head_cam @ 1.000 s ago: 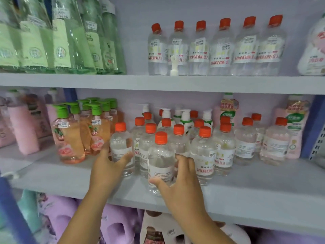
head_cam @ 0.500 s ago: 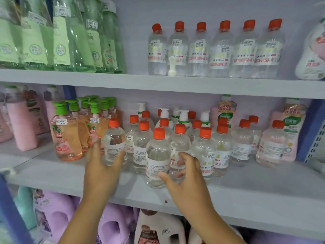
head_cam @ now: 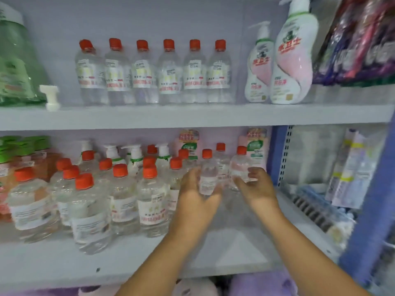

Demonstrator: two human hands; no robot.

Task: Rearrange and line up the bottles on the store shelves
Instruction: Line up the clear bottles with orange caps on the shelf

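Both hands have been shifted to the right along the middle shelf since the earlier frame, away from the front cluster of red-capped bottles and toward the far right end of the row. One small clear bottle with a red cap is now gripped by the left hand, fingers curled round its lower body. A second clear bottle, also red-capped, is held by the right hand, whose fingers are wrapped over its side. The two bottles are kept upright, near each other, in front of a pink bottle at the back wall. A third red-capped bottle is seen between and behind them. On the upper shelf, six red-capped bottles are lined up in a row, with two white-and-pink pump bottles beside them on the right. A loose white pump head is seen at the left of that shelf.
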